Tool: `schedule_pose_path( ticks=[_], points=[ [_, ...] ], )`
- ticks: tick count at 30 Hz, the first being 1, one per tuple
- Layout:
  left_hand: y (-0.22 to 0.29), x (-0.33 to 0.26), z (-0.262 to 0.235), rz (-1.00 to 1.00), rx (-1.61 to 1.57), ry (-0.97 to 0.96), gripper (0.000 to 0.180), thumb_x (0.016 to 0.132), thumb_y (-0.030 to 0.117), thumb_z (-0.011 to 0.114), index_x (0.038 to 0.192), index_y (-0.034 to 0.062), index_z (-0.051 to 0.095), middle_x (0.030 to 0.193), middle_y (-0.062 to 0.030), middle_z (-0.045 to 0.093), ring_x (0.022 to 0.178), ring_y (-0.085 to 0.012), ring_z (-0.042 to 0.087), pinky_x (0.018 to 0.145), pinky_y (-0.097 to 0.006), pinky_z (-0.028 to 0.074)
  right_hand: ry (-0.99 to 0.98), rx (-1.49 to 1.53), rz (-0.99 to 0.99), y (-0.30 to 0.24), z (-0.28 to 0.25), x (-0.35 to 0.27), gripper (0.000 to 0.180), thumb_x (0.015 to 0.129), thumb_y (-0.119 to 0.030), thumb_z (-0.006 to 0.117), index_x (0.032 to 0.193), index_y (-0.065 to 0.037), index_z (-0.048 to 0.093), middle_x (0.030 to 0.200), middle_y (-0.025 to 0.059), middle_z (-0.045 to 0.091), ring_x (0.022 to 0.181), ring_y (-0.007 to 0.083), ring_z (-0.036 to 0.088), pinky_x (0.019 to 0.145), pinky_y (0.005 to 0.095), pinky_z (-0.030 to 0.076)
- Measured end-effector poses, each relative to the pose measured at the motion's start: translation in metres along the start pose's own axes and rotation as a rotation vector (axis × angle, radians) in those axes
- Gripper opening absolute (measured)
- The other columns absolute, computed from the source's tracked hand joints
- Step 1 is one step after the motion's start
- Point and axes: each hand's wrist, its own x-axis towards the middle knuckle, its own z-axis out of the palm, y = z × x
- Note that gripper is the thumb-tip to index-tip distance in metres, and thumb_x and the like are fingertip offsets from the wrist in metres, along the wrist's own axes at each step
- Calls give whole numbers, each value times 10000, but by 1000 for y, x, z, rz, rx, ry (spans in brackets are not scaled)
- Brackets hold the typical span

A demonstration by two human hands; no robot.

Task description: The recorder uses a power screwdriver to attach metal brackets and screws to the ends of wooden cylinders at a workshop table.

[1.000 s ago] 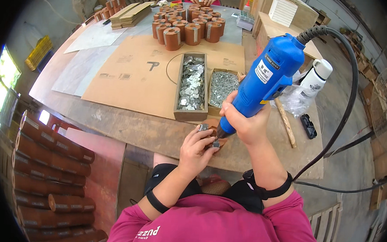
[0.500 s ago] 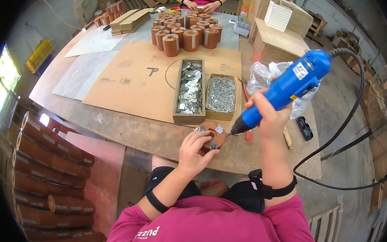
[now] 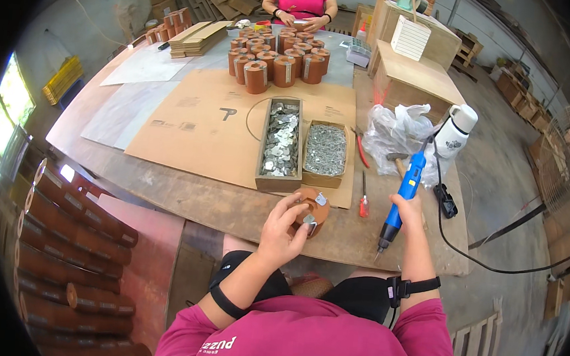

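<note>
Clamped: left hand on one brown cylinder, right hand on one blue screwdriver.

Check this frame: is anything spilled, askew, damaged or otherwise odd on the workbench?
Nothing stands out. The two wooden trays of metal parts sit side by side, contents inside. The brown rolls stand upright in a cluster. The left hand holds a brown piece; the right hand grips the blue power screwdriver, tip down.
</note>
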Motion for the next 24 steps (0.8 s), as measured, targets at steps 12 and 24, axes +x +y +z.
schedule_pose_path(
  ticks=[12,24],
  points=[
    [-3,9,-8,-490,124,-243,830,574,333,774,1227,28,362,1148,-170,448,1018,-268,507,857,-356,421,0,-895,-75,18,6,4,745,596,-307,697,1192,25,396,1054,263,505,1009,348,497,883,381,386],
    [-4,6,-7,-459,111,-278,765,590,370,753,1142,-31,404,1072,-203,493,934,-301,551,796,-344,457,74,-886,-747,42,37,-93,536,677,-182,629,1146,-23,423,1032,210,368,948,367,362,827,444,316]
  ],
)
